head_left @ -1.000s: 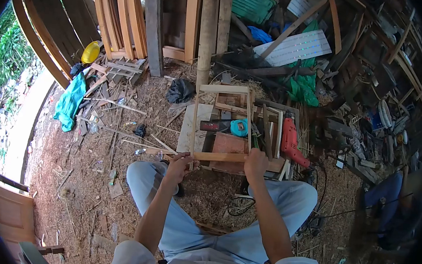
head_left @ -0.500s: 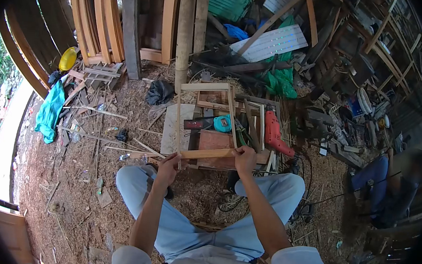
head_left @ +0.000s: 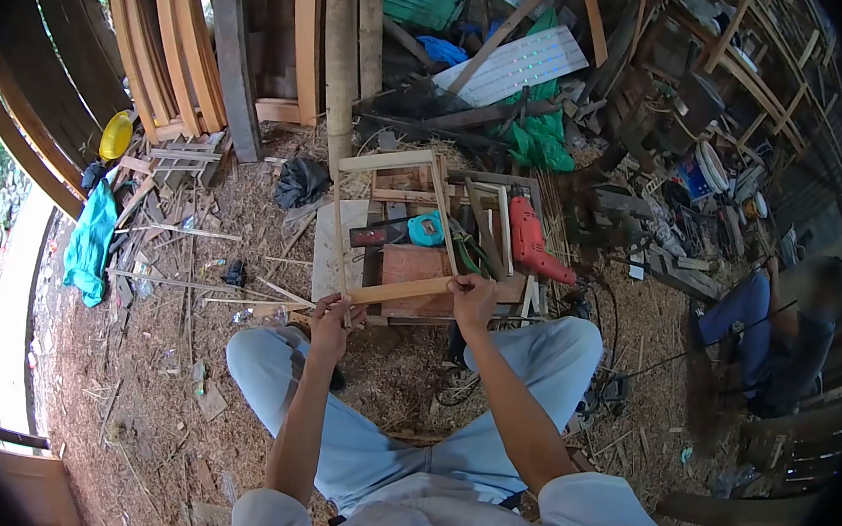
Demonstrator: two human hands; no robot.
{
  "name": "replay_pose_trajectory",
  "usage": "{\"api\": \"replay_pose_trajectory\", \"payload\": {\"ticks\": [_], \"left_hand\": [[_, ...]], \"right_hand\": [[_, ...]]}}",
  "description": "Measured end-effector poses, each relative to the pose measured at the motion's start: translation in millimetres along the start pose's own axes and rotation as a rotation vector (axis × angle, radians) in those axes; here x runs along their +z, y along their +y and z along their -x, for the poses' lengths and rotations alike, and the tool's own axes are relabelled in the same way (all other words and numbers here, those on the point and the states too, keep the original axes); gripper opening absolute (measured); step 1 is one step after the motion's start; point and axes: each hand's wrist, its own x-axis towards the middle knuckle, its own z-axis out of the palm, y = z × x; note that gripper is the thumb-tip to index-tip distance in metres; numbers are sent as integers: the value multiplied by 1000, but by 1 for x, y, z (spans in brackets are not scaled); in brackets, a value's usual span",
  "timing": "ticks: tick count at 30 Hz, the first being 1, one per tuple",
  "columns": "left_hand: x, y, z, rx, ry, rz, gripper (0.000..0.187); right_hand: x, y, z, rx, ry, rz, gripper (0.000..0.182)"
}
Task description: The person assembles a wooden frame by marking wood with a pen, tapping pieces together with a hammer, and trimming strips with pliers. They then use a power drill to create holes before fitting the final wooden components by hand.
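A light wooden frame [head_left: 399,289] is tilted over a low work surface in the middle, its near bar crossing between my hands. My left hand [head_left: 332,317] is closed on the frame's near left corner. At the near right corner my right hand [head_left: 471,299] grips the same frame. Beyond the near bar lie a teal tape measure [head_left: 425,229], a dark red-and-black tool [head_left: 371,237] and green-handled pliers [head_left: 472,252]. A red power drill [head_left: 535,243] rests to the right, past my right hand. Under the frame is a reddish board [head_left: 416,266].
Wood scraps [head_left: 180,177] and a black plastic bag [head_left: 302,183] lie on the shavings-covered floor. A bamboo post [head_left: 340,76] stands behind the work surface. At the right sits another person [head_left: 794,331]. Cables run beside my right knee.
The view has shifted slightly, moving the scene left. The frame has turned a little with both hands still on it, its right side now higher.
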Motion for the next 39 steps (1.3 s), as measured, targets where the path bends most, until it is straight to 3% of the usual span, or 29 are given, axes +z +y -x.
{"api": "replay_pose_trajectory", "payload": {"ticks": [3, 6, 8, 12, 14, 23, 29, 39], "left_hand": [[7, 2, 4, 70, 27, -52, 16], [12, 3, 5, 185, 143, -303, 15], [15, 4, 8, 443, 254, -672, 17], [23, 0, 18, 553, 341, -906, 20], [18, -8, 14, 723, 358, -992, 23], [38, -19, 24, 757, 426, -1267, 46], [40, -23, 27, 791, 421, -1330, 52], [13, -22, 3, 609, 328, -1030, 38]], "right_hand": [[1, -2, 0, 33, -1, 14, 17], [3, -3, 3, 26, 59, 21, 16], [2, -2, 2, 70, 30, -20, 16], [0, -1, -1, 134, -4, -66, 17], [3, 1, 0, 129, 1, -96, 18], [2, -5, 5, 154, 24, -142, 18], [6, -4, 4, 125, 41, -132, 18], [18, -1, 5, 79, 104, 52, 18]]}}
